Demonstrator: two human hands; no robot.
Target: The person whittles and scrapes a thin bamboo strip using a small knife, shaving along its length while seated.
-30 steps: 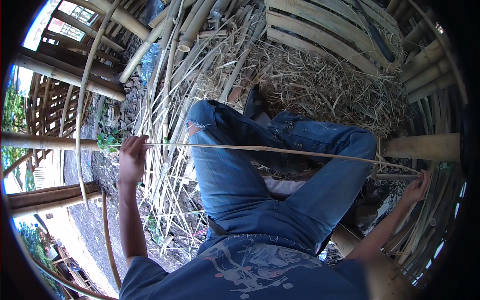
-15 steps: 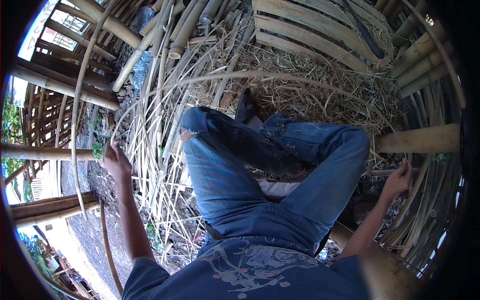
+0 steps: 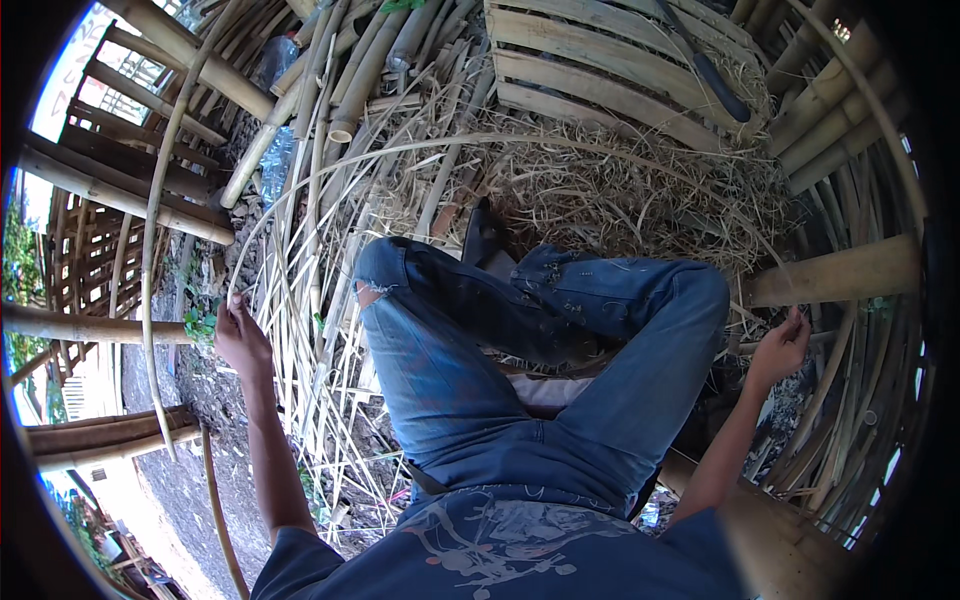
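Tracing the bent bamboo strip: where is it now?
In the head view, the bamboo strip arches over the straw, from the left hand to the right hand.

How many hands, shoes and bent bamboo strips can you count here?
Hands: 2, the left hand and the right hand
Long bent bamboo strip arching between the two hands: 1
Dark shoe: 1
Total: 4
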